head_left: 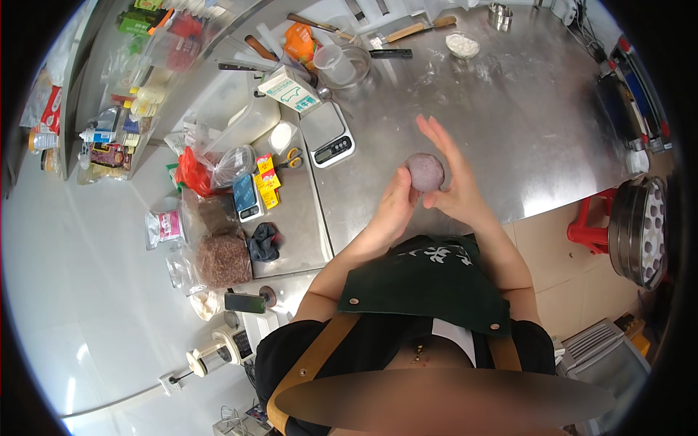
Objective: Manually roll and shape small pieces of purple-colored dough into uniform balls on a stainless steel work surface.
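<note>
A smooth, round purple dough ball [425, 173] sits between my two hands, over the near edge of the steel worktable [509, 156]. My left hand [395, 203] holds it from the left, with the thumb against its side; the fingers beneath are partly hidden. On the other side my right hand [459, 182] is open, its fingers stretched up and away from the ball. Its thumb lies close under the ball; whether they touch I cannot tell.
To the left stand a digital scale [327, 136], a milk carton [289, 90] and scissors [291, 159]. A bowl of white powder [462, 46] and a rolling pin [420, 30] lie at the back. Right of the table, a round steamer tray [649, 232] stands near a red stool [590, 224].
</note>
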A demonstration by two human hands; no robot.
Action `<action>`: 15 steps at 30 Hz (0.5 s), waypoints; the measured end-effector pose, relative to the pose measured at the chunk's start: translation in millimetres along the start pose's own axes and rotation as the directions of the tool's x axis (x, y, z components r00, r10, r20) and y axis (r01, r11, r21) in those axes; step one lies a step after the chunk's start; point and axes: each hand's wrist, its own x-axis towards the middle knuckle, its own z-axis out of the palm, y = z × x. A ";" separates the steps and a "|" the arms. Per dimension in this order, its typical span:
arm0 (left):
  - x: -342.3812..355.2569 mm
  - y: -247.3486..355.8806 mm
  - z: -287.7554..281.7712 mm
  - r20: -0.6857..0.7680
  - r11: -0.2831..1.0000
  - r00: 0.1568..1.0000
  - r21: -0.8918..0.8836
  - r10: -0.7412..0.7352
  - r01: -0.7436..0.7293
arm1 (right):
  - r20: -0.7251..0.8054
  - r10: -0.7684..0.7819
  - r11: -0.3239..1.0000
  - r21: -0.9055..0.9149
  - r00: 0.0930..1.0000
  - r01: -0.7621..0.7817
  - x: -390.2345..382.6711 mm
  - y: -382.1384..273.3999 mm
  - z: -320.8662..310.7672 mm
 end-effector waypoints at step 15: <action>0.9 2.6 -0.5 0.013 0.983 0.998 -0.168 -0.069 0.070 | -0.015 -0.093 0.980 -0.179 0.996 0.089 3.1 -0.7 1.3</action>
